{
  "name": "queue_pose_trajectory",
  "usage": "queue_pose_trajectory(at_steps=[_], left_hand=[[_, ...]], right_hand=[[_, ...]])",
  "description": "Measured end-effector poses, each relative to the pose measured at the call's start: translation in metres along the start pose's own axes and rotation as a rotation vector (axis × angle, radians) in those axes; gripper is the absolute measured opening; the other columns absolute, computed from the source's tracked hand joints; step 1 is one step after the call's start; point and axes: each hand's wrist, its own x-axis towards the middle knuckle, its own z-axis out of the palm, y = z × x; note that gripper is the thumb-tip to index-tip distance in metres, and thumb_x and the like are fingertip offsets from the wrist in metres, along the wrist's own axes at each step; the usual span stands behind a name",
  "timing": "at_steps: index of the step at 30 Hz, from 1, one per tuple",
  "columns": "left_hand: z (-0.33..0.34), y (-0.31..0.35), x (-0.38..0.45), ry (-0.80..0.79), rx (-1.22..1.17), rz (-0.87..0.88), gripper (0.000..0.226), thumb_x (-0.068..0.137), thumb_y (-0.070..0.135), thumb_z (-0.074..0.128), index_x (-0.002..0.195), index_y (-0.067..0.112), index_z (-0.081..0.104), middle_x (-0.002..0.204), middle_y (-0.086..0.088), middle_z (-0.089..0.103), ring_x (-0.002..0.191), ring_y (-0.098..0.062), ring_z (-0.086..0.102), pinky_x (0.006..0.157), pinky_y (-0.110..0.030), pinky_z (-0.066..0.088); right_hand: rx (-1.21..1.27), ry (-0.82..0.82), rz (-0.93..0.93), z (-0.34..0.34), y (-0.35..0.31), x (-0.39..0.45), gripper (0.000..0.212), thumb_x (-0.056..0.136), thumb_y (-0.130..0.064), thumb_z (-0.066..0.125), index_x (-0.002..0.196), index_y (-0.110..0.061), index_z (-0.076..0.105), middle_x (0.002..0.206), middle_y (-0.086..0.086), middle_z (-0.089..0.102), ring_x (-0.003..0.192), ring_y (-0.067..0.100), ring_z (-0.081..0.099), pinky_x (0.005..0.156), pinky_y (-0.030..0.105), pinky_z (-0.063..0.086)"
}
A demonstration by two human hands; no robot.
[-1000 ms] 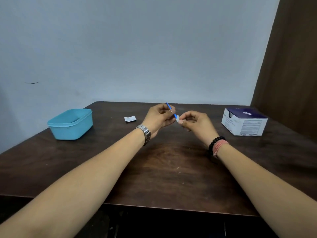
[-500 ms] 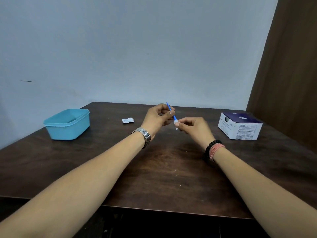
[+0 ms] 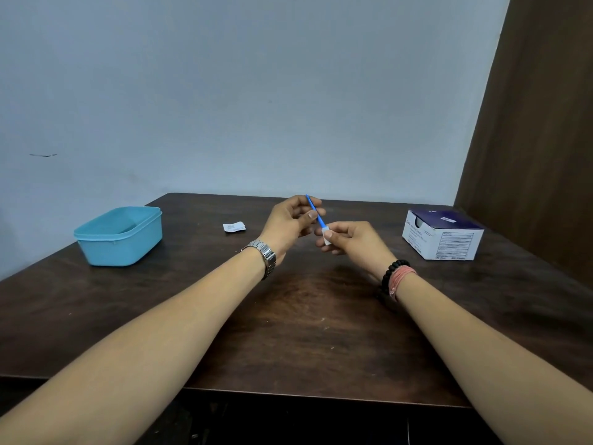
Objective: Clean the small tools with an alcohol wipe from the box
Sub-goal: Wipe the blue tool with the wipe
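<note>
Both hands are raised a little above the middle of the dark wooden counter (image 3: 288, 332), close together; the left hand (image 3: 290, 224) has its fingers (image 3: 313, 215) curled in and pinches a thin blue tool (image 3: 316, 211) between thumb and forefingers, so that the tool slants from upper left to lower right, its upper tip standing free above the knuckles; the right hand (image 3: 353, 240) sits just beside and slightly below the left, its fingers bent inward and pinching a small white alcohol wipe (image 3: 328, 235), which is folded round the lower end of the blue tool; whether the wipe covers the very tip I cannot tell, since the fingers hide it; a metal watch (image 3: 264, 256) circles the left wrist, and a black bead bracelet (image 3: 393, 271) with a pink band (image 3: 401, 281) beside it circles the right; the white and dark blue box (image 3: 444, 237) stands on the counter to the right, well apart from the hands, near the brown panel (image 3: 539, 139) at the far right; a light blue plastic tub (image 3: 120, 236) stands open at the left side of the counter, and its contents are not clear from here; a small torn white wrapper (image 3: 234, 226) lies flat on the counter between the tub and the left hand, nearer the hand; a pale blue wall (image 3: 256, 91) rises behind the counter's far edge.
</note>
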Motion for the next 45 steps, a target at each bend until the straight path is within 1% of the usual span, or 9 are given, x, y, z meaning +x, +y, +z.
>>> queue_pose_trajectory(at_steps=[5, 11, 15, 20, 22, 25, 30, 39, 45], left_hand=[[0.002, 0.000, -0.002, -0.077, 0.031, -0.012, 0.021, 0.094, 0.001, 0.055, 0.100, 0.019, 0.064, 0.095, 0.001, 0.072, 0.073, -0.006, 0.067, 0.072, -0.021, 0.052], [0.000, 0.002, -0.003, -0.090, 0.044, -0.002, 0.023, 0.095, 0.003, 0.054, 0.105, 0.020, 0.064, 0.097, 0.004, 0.072, 0.080, 0.001, 0.066, 0.070, -0.016, 0.049], [0.000, 0.001, -0.004, -0.128, 0.016, -0.015, 0.024, 0.095, 0.002, 0.054, 0.113, 0.015, 0.064, 0.103, 0.000, 0.070, 0.088, -0.005, 0.067, 0.070, -0.018, 0.052], [0.005, -0.003, -0.002, -0.128, 0.051, -0.056, 0.022, 0.095, 0.012, 0.057, 0.115, 0.019, 0.063, 0.107, 0.001, 0.067, 0.094, -0.011, 0.066, 0.079, -0.024, 0.052], [0.006, -0.007, -0.002, -0.151, 0.055, -0.102, 0.020, 0.095, 0.017, 0.059, 0.114, 0.021, 0.062, 0.112, 0.000, 0.067, 0.101, -0.013, 0.065, 0.085, -0.028, 0.052], [0.008, -0.011, -0.004, -0.182, 0.027, -0.166, 0.019, 0.092, 0.014, 0.063, 0.111, 0.016, 0.061, 0.099, -0.002, 0.068, 0.086, -0.010, 0.068, 0.080, -0.026, 0.054], [0.010, -0.013, -0.005, -0.169, 0.081, -0.166, 0.004, 0.091, 0.007, 0.062, 0.089, 0.010, 0.064, 0.076, -0.004, 0.069, 0.071, -0.012, 0.065, 0.065, -0.018, 0.052], [0.011, -0.010, -0.005, -0.199, 0.050, -0.195, 0.010, 0.088, 0.005, 0.066, 0.098, 0.008, 0.063, 0.075, -0.005, 0.068, 0.066, -0.011, 0.063, 0.060, -0.019, 0.048], [0.008, -0.012, -0.005, -0.253, 0.326, -0.110, 0.005, 0.088, 0.008, 0.067, 0.092, 0.011, 0.067, 0.073, -0.001, 0.067, 0.068, -0.010, 0.063, 0.069, -0.022, 0.051]], right_hand=[[0.042, -0.045, -0.010, -0.001, 0.001, -0.001, 0.019, 0.099, -0.010, 0.052, 0.093, -0.018, 0.068, 0.088, 0.004, 0.073, 0.080, 0.010, 0.068, 0.071, 0.018, 0.049], [0.091, -0.090, -0.012, -0.001, -0.004, -0.002, 0.017, 0.099, -0.006, 0.049, 0.111, -0.009, 0.062, 0.096, 0.009, 0.073, 0.080, 0.008, 0.070, 0.067, 0.012, 0.048], [0.131, -0.087, 0.023, 0.000, -0.001, 0.000, 0.011, 0.095, -0.005, 0.057, 0.102, -0.011, 0.063, 0.094, 0.008, 0.073, 0.076, 0.005, 0.068, 0.069, 0.015, 0.050], [0.216, 0.066, 0.035, -0.003, 0.003, 0.005, 0.010, 0.091, -0.006, 0.063, 0.094, -0.014, 0.068, 0.078, 0.000, 0.070, 0.063, -0.001, 0.058, 0.063, 0.017, 0.041], [0.238, 0.113, 0.041, -0.005, 0.003, 0.006, 0.013, 0.089, -0.006, 0.065, 0.094, -0.017, 0.071, 0.079, -0.005, 0.071, 0.067, -0.001, 0.058, 0.065, 0.018, 0.039], [0.312, 0.146, 0.053, -0.007, 0.003, 0.005, 0.016, 0.090, -0.006, 0.064, 0.092, -0.019, 0.073, 0.087, -0.007, 0.072, 0.078, 0.004, 0.059, 0.065, 0.018, 0.039], [0.428, 0.144, 0.076, -0.006, -0.001, 0.006, 0.012, 0.093, -0.004, 0.058, 0.095, -0.011, 0.068, 0.106, -0.007, 0.069, 0.077, 0.004, 0.060, 0.064, 0.017, 0.043], [0.525, 0.180, 0.104, -0.009, -0.002, 0.006, 0.010, 0.092, -0.003, 0.060, 0.097, -0.008, 0.068, 0.101, -0.003, 0.070, 0.080, 0.007, 0.063, 0.061, 0.014, 0.048], [0.581, 0.274, 0.064, -0.016, -0.007, 0.006, 0.012, 0.092, -0.002, 0.061, 0.099, -0.008, 0.067, 0.100, 0.001, 0.068, 0.073, 0.002, 0.065, 0.061, 0.013, 0.048]])
